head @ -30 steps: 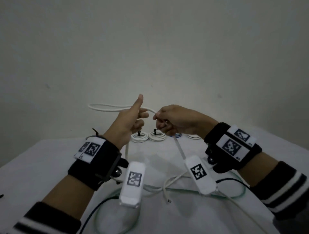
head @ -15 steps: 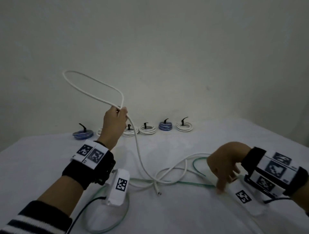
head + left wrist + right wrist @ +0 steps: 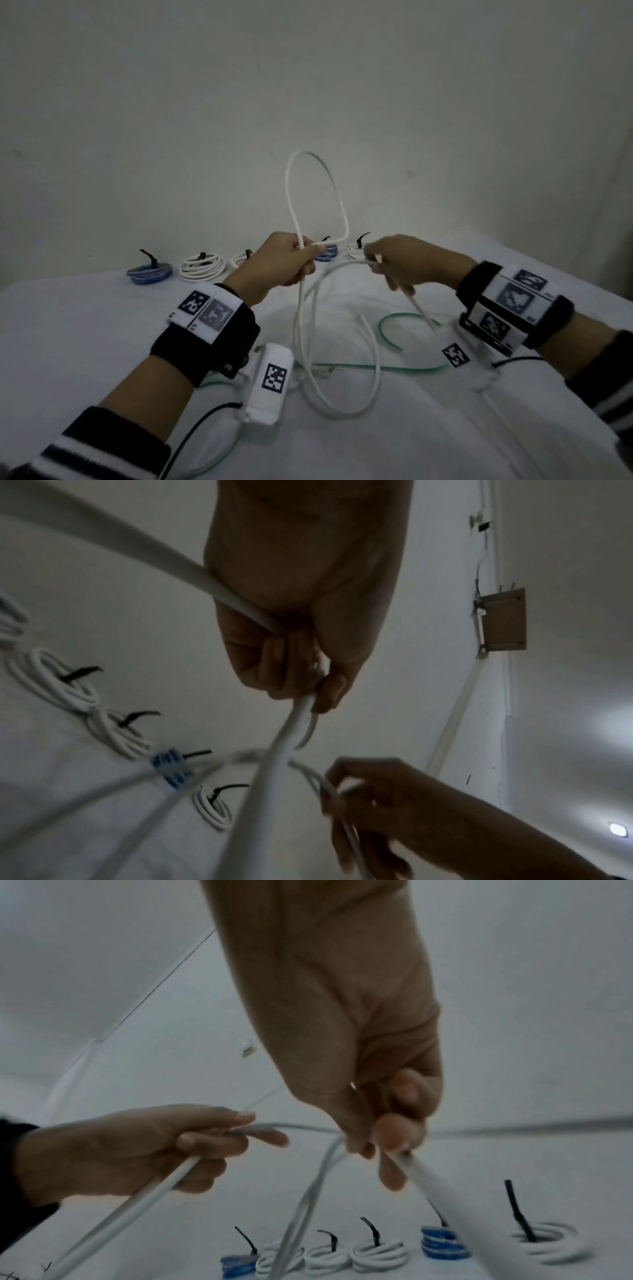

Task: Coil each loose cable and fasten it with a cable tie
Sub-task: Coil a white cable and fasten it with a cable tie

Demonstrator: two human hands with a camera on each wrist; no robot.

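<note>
From the head camera, the left hand (image 3: 277,263) is raised over the table (image 3: 68,342) with its fingers curled round the white cable (image 3: 301,329). One loop stands up above the fist against the wall, and more slack hangs down in a long loop to the cloth. The right hand (image 3: 404,263) pinches the same cable a little further along, near the left hand but not touching it, and the run below it slopes down to the table. A green cable (image 3: 394,368) lies loose underneath. Tied coils (image 3: 202,269), white and blue, sit in a row at the back.

From the left wrist, the left fingers (image 3: 274,669) are closed tight on the cable, thumb pressed against it, with two strands leaving the fist. The right hand's fingers are bent round a thinner-looking run below.

From the right wrist, the right thumb and fingertips (image 3: 394,1134) are pressed together on the cable, which leaves them in two directions.

The cable looks light and springy: the loop holds its arch rather than flopping, so it likely tries to uncoil. The smooth jacket may slip. Best held where the strands cross, with each new turn laid into the left fist.
</note>
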